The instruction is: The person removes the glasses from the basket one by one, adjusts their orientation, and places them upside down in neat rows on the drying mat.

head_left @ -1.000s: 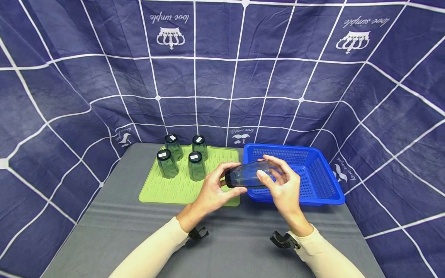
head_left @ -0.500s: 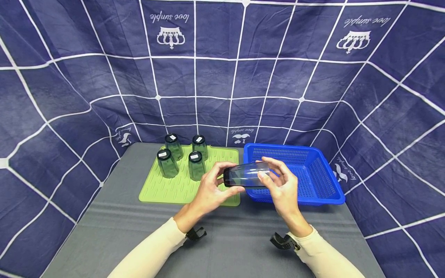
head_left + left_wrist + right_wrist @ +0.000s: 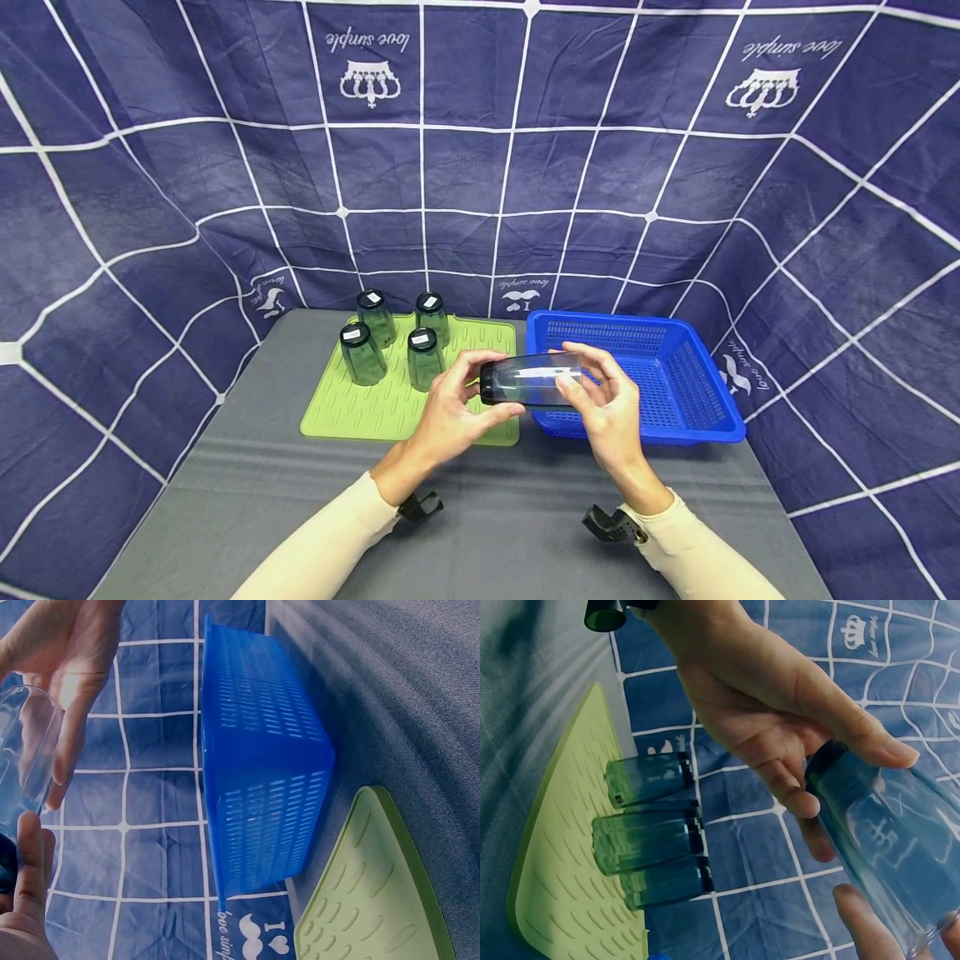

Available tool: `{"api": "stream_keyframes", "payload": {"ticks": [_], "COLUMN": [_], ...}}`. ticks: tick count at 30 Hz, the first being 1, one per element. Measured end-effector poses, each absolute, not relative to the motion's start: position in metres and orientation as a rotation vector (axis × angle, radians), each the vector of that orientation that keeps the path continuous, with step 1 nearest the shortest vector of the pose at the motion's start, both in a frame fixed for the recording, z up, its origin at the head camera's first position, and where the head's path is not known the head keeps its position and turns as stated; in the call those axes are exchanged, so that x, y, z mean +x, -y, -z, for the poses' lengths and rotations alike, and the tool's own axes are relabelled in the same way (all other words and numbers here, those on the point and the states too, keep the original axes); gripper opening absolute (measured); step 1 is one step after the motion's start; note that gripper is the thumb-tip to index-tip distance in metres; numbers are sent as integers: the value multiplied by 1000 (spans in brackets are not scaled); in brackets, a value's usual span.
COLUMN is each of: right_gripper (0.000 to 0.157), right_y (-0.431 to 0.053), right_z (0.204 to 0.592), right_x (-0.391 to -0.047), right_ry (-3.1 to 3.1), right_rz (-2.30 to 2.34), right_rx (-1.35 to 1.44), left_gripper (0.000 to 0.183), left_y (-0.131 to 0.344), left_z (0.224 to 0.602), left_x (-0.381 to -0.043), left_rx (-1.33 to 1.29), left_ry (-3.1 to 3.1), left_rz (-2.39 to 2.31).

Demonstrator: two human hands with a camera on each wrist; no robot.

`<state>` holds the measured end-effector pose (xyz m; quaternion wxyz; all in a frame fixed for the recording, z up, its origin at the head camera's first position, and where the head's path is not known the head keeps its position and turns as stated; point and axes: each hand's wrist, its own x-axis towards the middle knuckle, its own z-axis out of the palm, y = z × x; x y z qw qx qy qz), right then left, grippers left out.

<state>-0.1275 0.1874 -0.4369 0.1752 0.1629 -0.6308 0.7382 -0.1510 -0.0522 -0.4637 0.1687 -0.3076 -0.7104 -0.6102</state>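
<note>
A dark tinted drinking glass (image 3: 528,383) lies sideways in the air between both hands. My left hand (image 3: 459,415) grips its thick dark base, thumb below and fingers above. At the rim end, my right hand (image 3: 613,412) holds the glass, with the thumb on the near side and the other fingers behind. The right wrist view shows the clear wall of the glass (image 3: 896,847) with a faint mark on it. Several similar glasses (image 3: 425,362) stand upside down on a green drying mat (image 3: 360,421) to the left, white labels on their bases.
Behind and right of the hands stands a blue perforated plastic basket (image 3: 701,421). The mat lies left of it on a grey cloth-covered table (image 3: 495,517). Blue curtains (image 3: 465,167) with white lines enclose the back and sides.
The held glass has shifted slightly left and turned a little, nearer to level; a bright reflection shows on its side. Both hands moved slightly with it and kept their hold.
</note>
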Motion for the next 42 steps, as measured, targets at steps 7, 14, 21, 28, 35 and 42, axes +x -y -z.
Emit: {"api": "stream_keyframes", "payload": {"ticks": [7,14,21,28,35,42], "right_gripper": [48,48,49,52,51,49], "right_y": [-186,-187,-190,-194,-196,-201], "right_z": [438,438,438,437,435,436], "right_x": [-127,-127,-129,-132,-134,-136], "right_ry": [1781,1816,1885,1906,1918,1919], "right_rz": [-2099,-2099,-2068,-2032,-1973,-1969], "right_rx": [481,507,580,644,657,656], "left_gripper": [74,73,73,73,73,71], "left_y": [53,54,58,68,82,95], "left_z": [462,460,457,454,452,452], "left_x": [-150,-149,-150,-150,-149,-146], "left_rx": [-899,-915,-930,-903,-859,-804], "left_ry": [1986,1949,1912,1917,1947,1985], "left_rz": [1735,1736,1714,1655,1583,1552]}}
